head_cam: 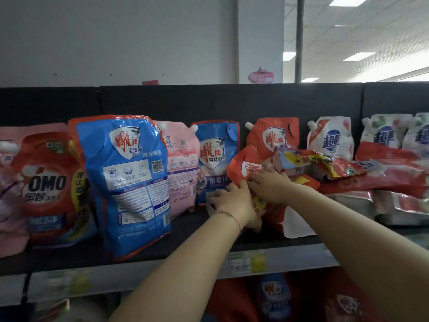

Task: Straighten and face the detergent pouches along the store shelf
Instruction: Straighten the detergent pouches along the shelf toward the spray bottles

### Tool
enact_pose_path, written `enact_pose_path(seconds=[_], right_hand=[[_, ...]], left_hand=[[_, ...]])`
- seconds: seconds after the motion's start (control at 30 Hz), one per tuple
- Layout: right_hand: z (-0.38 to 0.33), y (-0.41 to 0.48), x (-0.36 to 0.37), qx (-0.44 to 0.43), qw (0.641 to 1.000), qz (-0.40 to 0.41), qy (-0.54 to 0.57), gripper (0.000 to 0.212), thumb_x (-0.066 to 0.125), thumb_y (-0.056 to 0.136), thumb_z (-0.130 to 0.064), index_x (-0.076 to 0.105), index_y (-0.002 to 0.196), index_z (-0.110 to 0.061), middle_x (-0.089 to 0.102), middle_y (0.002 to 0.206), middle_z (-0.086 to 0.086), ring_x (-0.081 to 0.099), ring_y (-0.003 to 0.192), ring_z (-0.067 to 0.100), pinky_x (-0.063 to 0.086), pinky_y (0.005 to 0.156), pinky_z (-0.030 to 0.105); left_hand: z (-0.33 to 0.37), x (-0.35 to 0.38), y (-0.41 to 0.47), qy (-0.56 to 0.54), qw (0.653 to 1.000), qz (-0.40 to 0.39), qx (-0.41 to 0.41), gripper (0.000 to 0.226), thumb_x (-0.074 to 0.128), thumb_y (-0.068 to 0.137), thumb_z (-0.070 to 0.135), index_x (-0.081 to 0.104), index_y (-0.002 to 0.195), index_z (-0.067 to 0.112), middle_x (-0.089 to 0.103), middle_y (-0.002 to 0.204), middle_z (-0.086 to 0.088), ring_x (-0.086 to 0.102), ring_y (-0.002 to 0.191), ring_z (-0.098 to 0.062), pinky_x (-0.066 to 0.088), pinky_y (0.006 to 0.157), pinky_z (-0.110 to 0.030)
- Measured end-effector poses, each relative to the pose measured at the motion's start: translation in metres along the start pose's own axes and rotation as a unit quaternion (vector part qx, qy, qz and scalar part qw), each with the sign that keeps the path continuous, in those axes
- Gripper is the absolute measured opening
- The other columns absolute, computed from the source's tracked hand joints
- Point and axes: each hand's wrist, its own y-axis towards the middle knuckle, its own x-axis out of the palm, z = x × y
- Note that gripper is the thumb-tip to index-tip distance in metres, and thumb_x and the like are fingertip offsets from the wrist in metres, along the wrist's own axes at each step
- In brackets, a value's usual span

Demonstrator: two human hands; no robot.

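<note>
Grips the slumped red pouch, left hand low and right hand on top, bare shelf open just left, toppled pouches crowding right.

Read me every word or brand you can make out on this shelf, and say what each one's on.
"OMO": left red pouch.
"雕牌": big blue pouch.
"留香": smaller blue pouch.
"超能": white pouch.
Fine print and shelf price tags: too blurred to read.
</note>
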Motion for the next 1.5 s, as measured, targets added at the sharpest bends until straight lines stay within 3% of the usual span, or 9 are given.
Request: enact_pose_path(seconds=[0.13, 0.3, 0.53, 0.83, 1.0, 1.1, 1.23, 1.33, 1.5], right_hand=[[0.002, -0.001, 0.015, -0.023, 0.998, 0.059, 0.008, 0.043, 0.028, 0.100, -0.046, 0.050, 0.129, -0.022, 0.046, 0.140, 0.003, 0.035, 0.131, 0.027, 0.025, 0.105, 0.048], [0.001, -0.011, 0.015, -0.052, 0.970, 0.217, 0.096, 0.037, 0.037, 0.100, -0.044, 0.053, 0.124, -0.020, 0.051, 0.132, 0.001, 0.039, 0.126, 0.023, 0.026, 0.102, 0.044], [0.003, -0.025, 0.018, -0.072, 0.913, 0.371, 0.153, 0.026, 0.050, 0.096, -0.026, 0.058, 0.116, -0.011, 0.055, 0.120, 0.006, 0.043, 0.116, 0.026, 0.032, 0.095, 0.043], [0.003, -0.046, 0.033, -0.170, 0.882, 0.435, 0.060, 0.018, 0.048, 0.082, -0.022, 0.059, 0.082, -0.007, 0.057, 0.085, 0.005, 0.049, 0.079, 0.024, 0.042, 0.067, 0.038], [-0.009, -0.052, 0.031, -0.204, 0.852, 0.483, 0.002, 0.018, 0.052, 0.081, -0.023, 0.060, 0.075, -0.009, 0.058, 0.082, 0.007, 0.048, 0.076, 0.024, 0.039, 0.066, 0.035], [-0.019, -0.054, 0.033, -0.224, 0.865, 0.448, 0.027, 0.022, 0.047, 0.084, -0.024, 0.053, 0.066, -0.012, 0.052, 0.064, 0.000, 0.048, 0.059, 0.021, 0.034, 0.057, 0.029], [-0.037, -0.043, 0.039, -0.050, 0.976, 0.198, 0.070, 0.041, 0.042, 0.092, -0.058, 0.052, 0.083, -0.019, 0.058, 0.074, -0.003, 0.057, 0.065, 0.020, 0.050, 0.061, 0.034], [-0.053, -0.036, 0.039, -0.020, 0.969, 0.116, 0.217, 0.044, 0.046, 0.091, -0.062, 0.045, 0.097, -0.018, 0.055, 0.081, -0.003, 0.056, 0.074, 0.020, 0.044, 0.063, 0.035], [-0.057, -0.032, 0.041, -0.054, 0.944, 0.056, 0.320, 0.030, 0.047, 0.097, -0.048, 0.038, 0.099, -0.019, 0.059, 0.090, 0.004, 0.060, 0.081, 0.023, 0.047, 0.069, 0.035]], left_hand=[[-0.013, 0.018, 0.003, -0.058, 0.996, 0.060, 0.018, 0.091, 0.070, 0.073, 0.048, 0.016, 0.142, 0.021, 0.030, 0.144, -0.008, 0.032, 0.130, -0.039, 0.033, 0.101, -0.058], [-0.021, 0.023, 0.010, -0.111, 0.990, 0.082, 0.014, 0.079, 0.066, 0.072, 0.050, 0.024, 0.136, 0.029, 0.041, 0.137, -0.008, 0.040, 0.127, -0.039, 0.037, 0.100, -0.059], [-0.033, 0.027, 0.013, -0.226, 0.971, 0.082, 0.010, 0.086, 0.067, 0.056, 0.065, 0.031, 0.129, 0.035, 0.057, 0.124, 0.002, 0.055, 0.115, -0.027, 0.047, 0.095, -0.048], [-0.056, 0.026, 0.012, -0.327, 0.941, 0.085, 0.028, 0.076, 0.082, 0.063, 0.047, 0.046, 0.127, 0.028, 0.059, 0.114, 0.007, 0.057, 0.104, -0.017, 0.047, 0.089, -0.031], [-0.074, 0.035, 0.017, -0.450, 0.886, 0.110, 0.003, 0.053, 0.083, 0.054, 0.038, 0.066, 0.102, 0.025, 0.072, 0.094, 0.011, 0.066, 0.092, -0.011, 0.052, 0.088, -0.034], [-0.082, 0.033, 0.012, -0.500, 0.857, 0.127, 0.008, 0.024, 0.081, 0.069, 0.016, 0.071, 0.088, 0.026, 0.073, 0.084, 0.011, 0.066, 0.087, -0.007, 0.048, 0.074, -0.021], [-0.083, 0.032, 0.010, -0.518, 0.844, 0.140, 0.014, 0.025, 0.075, 0.075, 0.012, 0.069, 0.097, 0.022, 0.072, 0.091, 0.005, 0.067, 0.088, -0.010, 0.045, 0.064, -0.018], [-0.084, 0.034, 0.014, -0.502, 0.852, 0.150, -0.009, 0.029, 0.067, 0.083, 0.020, 0.063, 0.111, 0.019, 0.068, 0.102, 0.003, 0.062, 0.090, -0.008, 0.041, 0.062, -0.017], [-0.090, 0.018, 0.014, -0.383, 0.919, 0.096, -0.011, 0.016, 0.063, 0.077, 0.024, 0.062, 0.094, 0.025, 0.065, 0.090, 0.004, 0.060, 0.090, -0.016, 0.047, 0.076, -0.031]])
